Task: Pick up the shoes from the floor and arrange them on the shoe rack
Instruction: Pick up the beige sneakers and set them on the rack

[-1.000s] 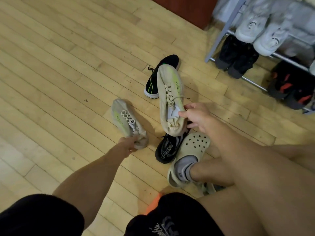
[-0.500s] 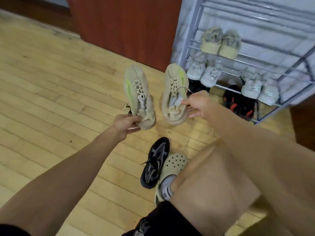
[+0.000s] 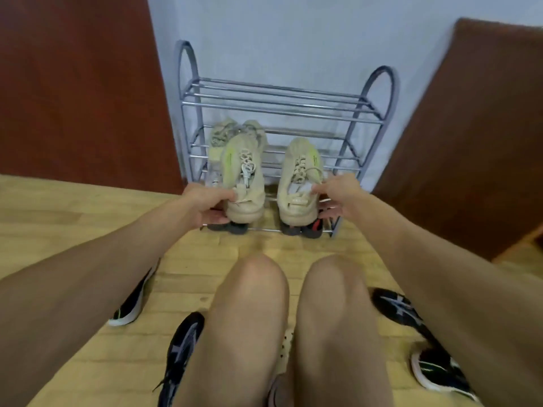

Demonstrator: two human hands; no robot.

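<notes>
I hold a pair of beige sneakers with lime stripes in front of the metal shoe rack (image 3: 379,92). My left hand (image 3: 205,205) grips the heel of the left beige sneaker (image 3: 242,177). My right hand (image 3: 335,198) pinches the heel collar of the right beige sneaker (image 3: 299,183). Both shoes point toes-first at the rack's middle shelves. Another beige pair (image 3: 226,132) sits on a shelf behind the left shoe. Dark shoes (image 3: 305,230) stand on the bottom shelf, mostly hidden.
Black sneakers lie on the wooden floor around my knees: one with a white sole (image 3: 132,304) at left, one (image 3: 182,351) by my left knee, two (image 3: 396,309) (image 3: 437,371) at right. Red-brown panels (image 3: 73,92) flank the rack against a pale wall.
I turned to face the rack head-on. Both hands carried the beige sneakers up and forward to the rack's shelves, spreading them apart.
</notes>
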